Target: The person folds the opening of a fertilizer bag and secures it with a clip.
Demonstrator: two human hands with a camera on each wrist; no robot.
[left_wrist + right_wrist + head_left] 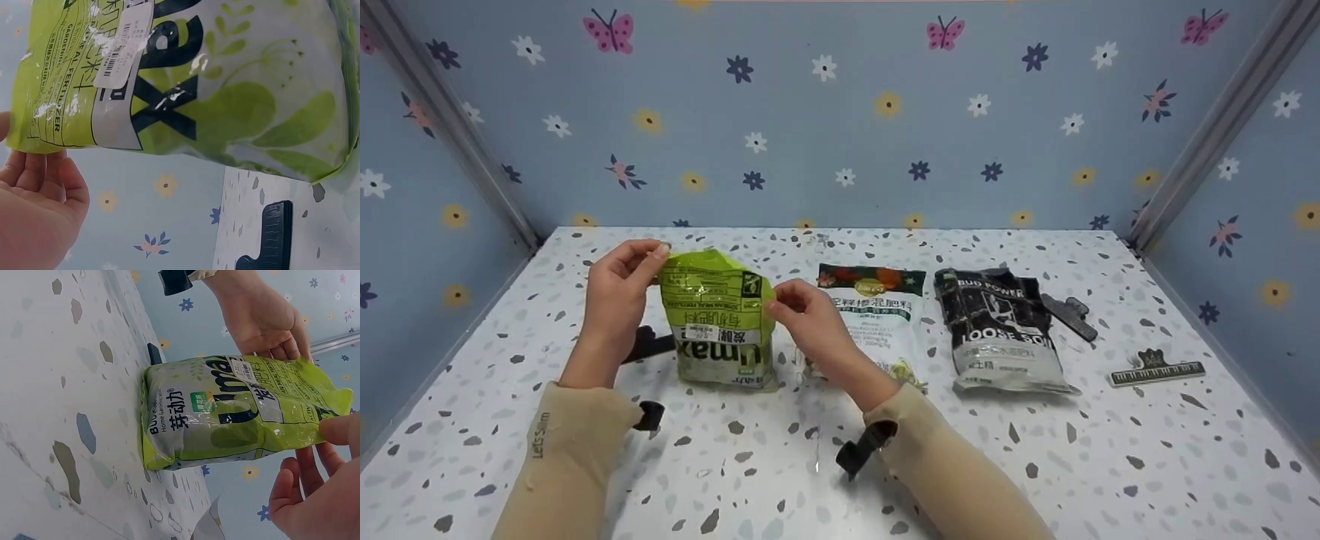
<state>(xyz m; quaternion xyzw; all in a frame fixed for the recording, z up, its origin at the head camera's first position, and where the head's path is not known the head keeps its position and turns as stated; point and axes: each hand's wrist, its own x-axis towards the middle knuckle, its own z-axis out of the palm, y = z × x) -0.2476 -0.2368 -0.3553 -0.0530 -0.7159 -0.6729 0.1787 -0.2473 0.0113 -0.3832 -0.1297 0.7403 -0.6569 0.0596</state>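
A green and white fertilizer bag point(718, 319) stands upright on the speckled table, its green top raised between both hands. At its upper left corner, my left hand point(617, 296) pinches the edge between thumb and fingers. My right hand point(819, 322) pinches the opposite upper edge, thumb on the near face, as the right wrist view shows, with the other fingers loosely bent. The left wrist view has the bag's printed front and a white barcode label point(125, 45) close up. A black clip point(649, 345) lies beside the bag, partly hidden behind my left wrist.
Right of the green bag lies a white fertilizer bag point(877, 322), partly covered by my right hand. Further right are a black and white soil bag point(1001, 330), a black clip point(1070, 315) and a clip with a piano-key pattern point(1157, 370). Flowered blue walls point(840, 112) enclose the table.
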